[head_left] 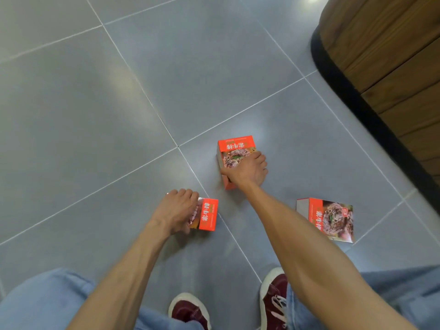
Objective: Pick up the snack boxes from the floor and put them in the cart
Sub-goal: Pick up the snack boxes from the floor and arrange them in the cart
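Observation:
Three orange snack boxes with a food picture are on the grey tiled floor. My left hand grips the near-left snack box, fingers curled over its far edge and covering most of its top. My right hand grips the middle snack box, thumb on its left side and fingers over its right side. A third snack box lies untouched on the floor to the right of my right forearm. No cart is in view.
A wooden-slat counter with a black base strip curves along the upper right. My two dark red shoes stand at the bottom, between blue trouser legs. Bare floor tiles stretch to the left and beyond the boxes.

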Motion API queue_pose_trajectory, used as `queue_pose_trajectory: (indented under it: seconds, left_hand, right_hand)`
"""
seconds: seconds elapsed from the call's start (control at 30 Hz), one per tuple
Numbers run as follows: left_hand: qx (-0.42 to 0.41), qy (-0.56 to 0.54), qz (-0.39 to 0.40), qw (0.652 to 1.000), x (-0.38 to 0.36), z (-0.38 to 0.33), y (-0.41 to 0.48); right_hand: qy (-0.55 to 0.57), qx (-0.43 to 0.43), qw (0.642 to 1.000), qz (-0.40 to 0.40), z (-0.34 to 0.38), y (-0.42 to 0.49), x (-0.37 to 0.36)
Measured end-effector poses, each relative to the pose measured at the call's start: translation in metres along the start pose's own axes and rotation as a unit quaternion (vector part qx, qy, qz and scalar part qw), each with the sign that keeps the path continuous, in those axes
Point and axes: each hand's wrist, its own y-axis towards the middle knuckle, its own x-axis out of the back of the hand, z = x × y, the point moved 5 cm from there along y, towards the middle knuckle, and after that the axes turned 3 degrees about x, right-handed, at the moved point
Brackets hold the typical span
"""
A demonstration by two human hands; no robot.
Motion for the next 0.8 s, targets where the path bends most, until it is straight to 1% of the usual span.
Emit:
queue_pose_trajectory:
  seconds: [0.1, 0.23, 0.3, 0.4, 0.43, 0.57, 0.8]
  left_hand:
    - [0.028, -0.041, -0.005, 0.999, 0.032, 0.014, -0.015]
    - [0.102, -0.114, -0.05, 0.987, 0.103, 0.034, -0.063]
    - [0.163, -0.164, -0.073, 0.97, 0.14, 0.042, -0.097]
    - [0.267, -0.228, -0.123, 0.928, 0.202, 0.055, -0.161]
    - [0.291, -0.235, -0.133, 0.918, 0.222, 0.058, -0.184]
    - [0.338, -0.225, -0.152, 0.901, 0.306, 0.077, -0.274]
    - [0.419, -0.242, -0.174, 0.858, 0.435, 0.112, -0.442]
  right_hand:
    - [-0.026, 0.041, 0.999, -0.023, 0.002, -0.012, 0.044]
    - [-0.069, 0.059, 0.996, -0.024, 0.018, -0.038, 0.128]
    - [-0.085, 0.074, 0.993, -0.024, 0.03, -0.058, 0.176]
    - [-0.096, 0.108, 0.989, -0.029, 0.059, -0.095, 0.254]
    - [-0.1, 0.119, 0.987, -0.029, 0.071, -0.108, 0.281]
    - [-0.102, 0.164, 0.981, -0.032, 0.133, -0.169, 0.389]
    - [-0.087, 0.26, 0.961, -0.027, 0.238, -0.28, 0.533]
